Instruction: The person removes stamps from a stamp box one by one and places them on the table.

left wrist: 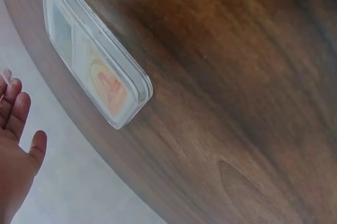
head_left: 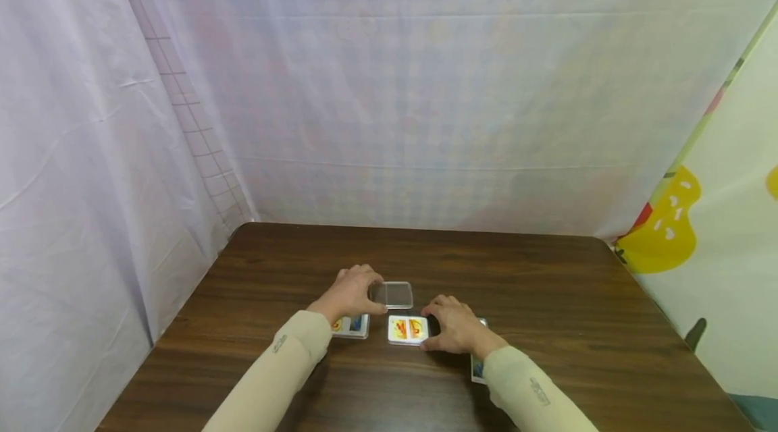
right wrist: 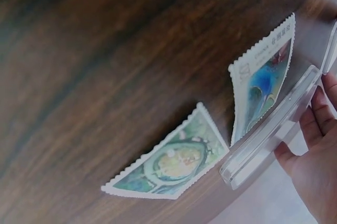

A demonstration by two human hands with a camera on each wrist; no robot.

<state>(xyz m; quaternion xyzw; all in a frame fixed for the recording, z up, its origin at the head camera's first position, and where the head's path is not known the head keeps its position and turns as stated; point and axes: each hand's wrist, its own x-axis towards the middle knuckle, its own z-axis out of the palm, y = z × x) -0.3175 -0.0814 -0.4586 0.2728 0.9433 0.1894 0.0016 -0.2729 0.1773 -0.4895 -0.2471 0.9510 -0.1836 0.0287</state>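
Observation:
My left hand (head_left: 354,291) holds a clear plastic lid (head_left: 398,295) by its left end, thumb on the near edge and fingers on the far one. Just nearer to me, a shallow clear case (head_left: 397,341) lies on the table with two orange and yellow stamps (head_left: 408,329) in it. My right hand (head_left: 454,325) grips that case's right end between thumb and fingers. In the right wrist view the hand (right wrist: 318,147) is at the case's side (right wrist: 268,134), with a green stamp (right wrist: 176,163) and a blue stamp (right wrist: 263,84) beside it.
A lidded clear case (left wrist: 95,55) with stamps inside lies under my left forearm. The two loose stamps are partly hidden by my right wrist in the head view. A dark wood table (head_left: 516,270) carries everything, with white curtains (head_left: 425,115) behind its far edge.

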